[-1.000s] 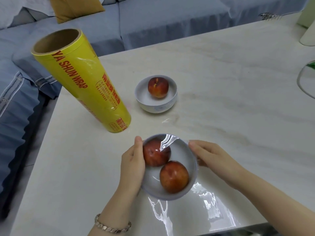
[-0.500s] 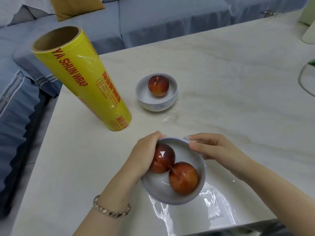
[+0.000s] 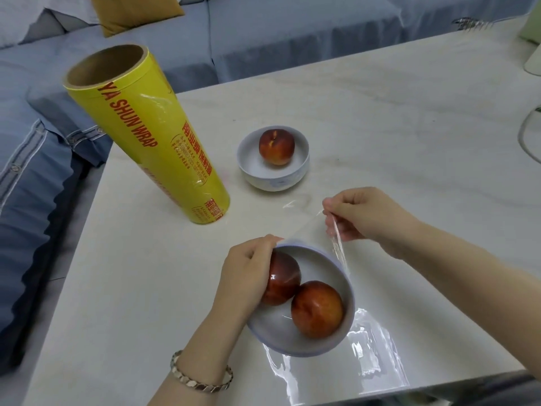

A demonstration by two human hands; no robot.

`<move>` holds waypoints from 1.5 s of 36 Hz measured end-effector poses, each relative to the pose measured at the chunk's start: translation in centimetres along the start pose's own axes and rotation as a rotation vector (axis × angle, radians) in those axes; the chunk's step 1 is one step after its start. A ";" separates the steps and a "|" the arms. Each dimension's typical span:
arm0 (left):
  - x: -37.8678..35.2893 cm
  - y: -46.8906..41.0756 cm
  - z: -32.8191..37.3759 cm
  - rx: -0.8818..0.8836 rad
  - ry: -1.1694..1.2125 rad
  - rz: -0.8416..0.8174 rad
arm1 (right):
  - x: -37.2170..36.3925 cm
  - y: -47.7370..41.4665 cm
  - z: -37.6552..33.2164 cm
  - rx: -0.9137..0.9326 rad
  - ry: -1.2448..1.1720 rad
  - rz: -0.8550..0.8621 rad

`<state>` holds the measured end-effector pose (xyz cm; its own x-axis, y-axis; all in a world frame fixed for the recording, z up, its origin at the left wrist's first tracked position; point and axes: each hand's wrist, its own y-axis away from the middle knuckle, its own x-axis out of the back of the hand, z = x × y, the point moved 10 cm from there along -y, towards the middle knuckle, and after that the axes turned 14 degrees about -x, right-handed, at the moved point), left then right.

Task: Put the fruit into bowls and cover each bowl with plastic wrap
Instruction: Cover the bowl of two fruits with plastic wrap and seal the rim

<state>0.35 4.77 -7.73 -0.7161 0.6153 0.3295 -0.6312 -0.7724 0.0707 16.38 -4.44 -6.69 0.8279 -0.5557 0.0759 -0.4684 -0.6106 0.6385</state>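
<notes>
- Left hand (image 3: 248,276): fingers curled over the left rim of the near bowl (image 3: 349,291), gripping it.
- Right hand (image 3: 369,218): fingertips bunched, pinching an edge of wrap (image 3: 336,247) raised just beyond the bowl's far rim. The film runs taut from the pinch down to the rim.
- Near bowl: holds the left fruit (image 3: 282,278) and right fruit (image 3: 317,309), touching. It sits on wrap spread at the near edge of the table (image 3: 409,127).
- Far bowl (image 3: 273,177): holds the far fruit (image 3: 276,146), apart from both hands.
- Roll (image 3: 146,133): yellow, standing on end, left of far bowl.
- Bracelet (image 3: 202,379) on left wrist.
</notes>
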 end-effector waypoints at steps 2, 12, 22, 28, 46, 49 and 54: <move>0.3 0.2 -0.2 0.002 0.007 0.030 | -0.7 -0.8 1.1 -0.104 -0.021 -0.047; 0.7 0.4 -0.3 0.015 -0.002 0.083 | -2.2 -1.5 2.8 -0.352 0.158 -0.345; -0.2 -0.1 -0.3 -0.019 0.012 0.005 | -1.9 0.0 2.4 -0.273 0.207 -0.494; -0.9 -0.4 -0.2 -0.046 -0.037 -0.069 | -3.2 0.2 1.7 -0.022 -0.218 -0.631; 0.1 0.0 0.1 -0.095 -0.046 -0.002 | -3.1 -0.5 3.7 -0.091 -0.503 -0.062; 0.1 0.1 0.1 -0.107 -0.062 0.004 | -2.3 -0.1 3.1 -0.036 -0.377 0.048; 0.3 0.3 0.2 -0.121 -0.068 0.012 | -1.4 0.4 2.0 0.087 -0.196 0.208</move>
<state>0.06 4.70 -7.46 -0.7045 0.5908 0.3931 -0.6571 -0.7524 -0.0468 14.39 -5.02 -8.08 0.6402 -0.7670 0.0432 -0.6531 -0.5137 0.5564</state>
